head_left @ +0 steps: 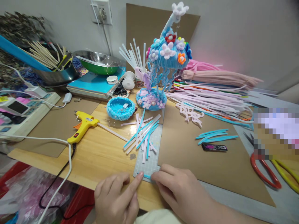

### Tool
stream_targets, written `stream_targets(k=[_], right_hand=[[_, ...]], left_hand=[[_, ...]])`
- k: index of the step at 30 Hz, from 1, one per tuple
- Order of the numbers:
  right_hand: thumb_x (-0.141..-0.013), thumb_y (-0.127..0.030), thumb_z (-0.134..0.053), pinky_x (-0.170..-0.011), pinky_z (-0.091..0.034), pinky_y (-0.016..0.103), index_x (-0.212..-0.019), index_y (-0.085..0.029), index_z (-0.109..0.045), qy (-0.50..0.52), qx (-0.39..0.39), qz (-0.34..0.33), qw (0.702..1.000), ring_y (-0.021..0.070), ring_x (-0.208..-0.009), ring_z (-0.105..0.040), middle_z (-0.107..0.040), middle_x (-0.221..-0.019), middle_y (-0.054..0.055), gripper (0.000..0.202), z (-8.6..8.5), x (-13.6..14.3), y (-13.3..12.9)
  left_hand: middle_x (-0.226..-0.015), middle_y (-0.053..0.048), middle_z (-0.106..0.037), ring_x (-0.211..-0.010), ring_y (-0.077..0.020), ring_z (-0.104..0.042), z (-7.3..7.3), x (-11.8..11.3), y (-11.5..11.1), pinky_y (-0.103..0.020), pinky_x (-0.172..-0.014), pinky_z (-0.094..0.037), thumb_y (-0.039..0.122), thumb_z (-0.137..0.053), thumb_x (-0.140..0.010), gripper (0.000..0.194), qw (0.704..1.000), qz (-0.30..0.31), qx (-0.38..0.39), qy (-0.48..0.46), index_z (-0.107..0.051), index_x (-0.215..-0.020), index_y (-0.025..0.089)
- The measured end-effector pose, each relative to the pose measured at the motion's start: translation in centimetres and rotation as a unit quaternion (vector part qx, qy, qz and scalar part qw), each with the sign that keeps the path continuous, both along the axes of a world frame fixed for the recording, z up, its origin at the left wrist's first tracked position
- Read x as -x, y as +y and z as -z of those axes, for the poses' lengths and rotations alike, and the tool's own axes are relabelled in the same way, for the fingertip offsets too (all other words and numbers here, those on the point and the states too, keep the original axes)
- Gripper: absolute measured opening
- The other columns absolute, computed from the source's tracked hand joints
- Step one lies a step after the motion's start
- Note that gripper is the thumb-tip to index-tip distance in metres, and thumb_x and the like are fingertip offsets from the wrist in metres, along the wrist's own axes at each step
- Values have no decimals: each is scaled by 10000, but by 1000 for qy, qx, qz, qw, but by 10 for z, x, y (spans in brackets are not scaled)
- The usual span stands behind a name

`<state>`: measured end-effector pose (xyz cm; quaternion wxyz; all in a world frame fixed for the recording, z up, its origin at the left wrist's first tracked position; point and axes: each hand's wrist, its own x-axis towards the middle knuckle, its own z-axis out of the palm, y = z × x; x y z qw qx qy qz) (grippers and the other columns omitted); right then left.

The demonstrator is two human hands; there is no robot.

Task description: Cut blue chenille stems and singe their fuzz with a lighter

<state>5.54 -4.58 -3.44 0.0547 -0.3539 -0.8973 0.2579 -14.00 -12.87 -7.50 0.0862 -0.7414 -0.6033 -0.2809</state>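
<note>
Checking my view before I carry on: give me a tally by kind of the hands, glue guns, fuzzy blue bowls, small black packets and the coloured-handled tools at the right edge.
Hands: 2 (left hand, right hand)
Glue gun: 1
Fuzzy blue bowl: 1
Small black packet: 1
Right-edge tools: 2 (red-handled tool, yellow-handled tool)
Total: 7

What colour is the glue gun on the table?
The glue gun is yellow with an orange trigger, seen best in the head view.
</note>
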Motion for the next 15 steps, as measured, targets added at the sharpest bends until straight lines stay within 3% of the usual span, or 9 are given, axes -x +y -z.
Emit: stream_targets(k=[15], right_hand=[[-832, -102, -434, -552, -295, 229, -919, -253, -571, -4, 4, -12, 1000, 127, -644, -519, -557, -758, -8, 222, 0, 1, 0]], left_hand=[[-795, -41, -623, -717, -174, -538, 0, 0, 0, -331, -649, -336, 168, -568, -745, 411, 1000, -1, 2, -2, -643, -1124, 308]])
